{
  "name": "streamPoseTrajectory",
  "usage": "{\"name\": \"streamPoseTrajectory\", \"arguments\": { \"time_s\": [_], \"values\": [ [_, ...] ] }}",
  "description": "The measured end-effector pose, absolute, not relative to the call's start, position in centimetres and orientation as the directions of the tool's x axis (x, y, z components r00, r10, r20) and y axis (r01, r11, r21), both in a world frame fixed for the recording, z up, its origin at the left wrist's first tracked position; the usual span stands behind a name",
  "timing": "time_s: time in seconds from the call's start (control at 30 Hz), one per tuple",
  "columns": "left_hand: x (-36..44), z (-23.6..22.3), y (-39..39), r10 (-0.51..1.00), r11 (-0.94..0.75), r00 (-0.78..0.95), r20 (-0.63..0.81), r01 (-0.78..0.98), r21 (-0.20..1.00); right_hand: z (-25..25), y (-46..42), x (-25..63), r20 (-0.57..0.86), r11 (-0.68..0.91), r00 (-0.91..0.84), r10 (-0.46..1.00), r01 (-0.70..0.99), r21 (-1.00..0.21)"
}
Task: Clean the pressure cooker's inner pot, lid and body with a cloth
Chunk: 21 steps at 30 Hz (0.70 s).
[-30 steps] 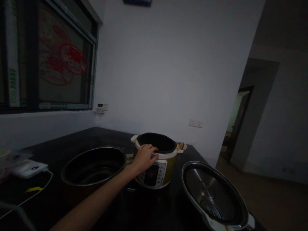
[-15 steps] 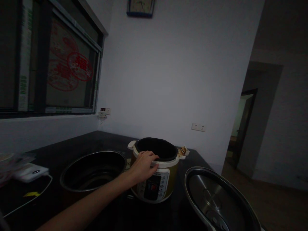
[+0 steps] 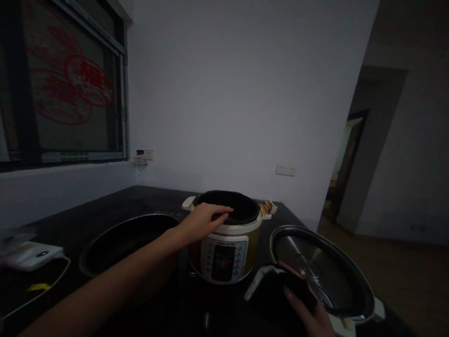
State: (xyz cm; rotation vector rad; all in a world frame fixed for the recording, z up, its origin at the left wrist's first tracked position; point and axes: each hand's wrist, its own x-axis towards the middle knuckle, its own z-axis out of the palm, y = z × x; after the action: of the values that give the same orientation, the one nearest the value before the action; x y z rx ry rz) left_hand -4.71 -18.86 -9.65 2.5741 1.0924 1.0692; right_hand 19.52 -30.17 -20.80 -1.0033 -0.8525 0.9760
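A rice cooker (image 3: pixel 229 260) with a front button panel stands on the counter, its lid off and its dark inner pot showing. My left hand (image 3: pixel 206 220) is at the front of the cooker's rim, fingers stretched over the opening and thumb slightly apart; nothing shows in it. Low on the right, my right hand (image 3: pixel 312 313) grips a dark cloth-like piece with a pale edge (image 3: pixel 257 281); dimness hides its exact kind. Behind that hand lies a round metal cooker lid (image 3: pixel 326 267), inner side up. Left of the cooker, a wide dark pot (image 3: pixel 135 220) is partly covered by my left forearm.
A white device (image 3: pixel 33 255) with a cable and a yellow scrap (image 3: pixel 38 287) lie on the black counter (image 3: pixel 147 194) at the left. Wall sockets (image 3: pixel 286 170) are behind. A doorway is at the right.
My right hand has come into view from below with the dark piece. My left hand's fingers now reach further over the cooker's opening. The view has tipped down and turned slightly right.
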Motion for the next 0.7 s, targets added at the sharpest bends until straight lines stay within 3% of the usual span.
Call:
{"name": "streamPoseTrajectory", "arguments": {
  "time_s": [0.1,0.2,0.37,0.47,0.6,0.7],
  "values": [
    [-4.1,-8.2,-19.2,0.674,-0.730,0.517,0.528,0.357,0.582,-17.2,-27.4,17.2,0.132,0.242,0.281,0.950,-0.403,-0.882],
    [-3.3,-7.1,-19.8,0.670,-0.613,0.625,0.400,0.163,0.773,-13.9,-24.7,15.0,0.273,0.377,0.283,0.920,-0.437,-0.817],
    [-3.1,-6.0,-19.4,0.678,-0.598,0.625,0.386,0.164,0.784,-10.5,-21.8,12.8,0.377,0.437,0.222,0.899,-0.458,-0.774],
    [-3.3,-5.8,-18.6,0.736,-0.488,0.575,0.357,0.084,0.869,-10.0,-20.9,12.1,0.451,0.476,0.167,0.877,-0.444,-0.759],
    [-3.2,-6.1,-17.5,0.736,-0.289,0.628,0.255,-0.050,0.956,-10.1,-19.3,11.7,0.562,0.567,0.113,0.819,-0.307,-0.765],
    [-3.3,-6.0,-16.5,0.834,-0.154,0.539,0.118,0.022,0.988,-9.9,-18.3,12.3,0.641,0.647,0.096,0.761,-0.170,-0.743]
  ]
}}
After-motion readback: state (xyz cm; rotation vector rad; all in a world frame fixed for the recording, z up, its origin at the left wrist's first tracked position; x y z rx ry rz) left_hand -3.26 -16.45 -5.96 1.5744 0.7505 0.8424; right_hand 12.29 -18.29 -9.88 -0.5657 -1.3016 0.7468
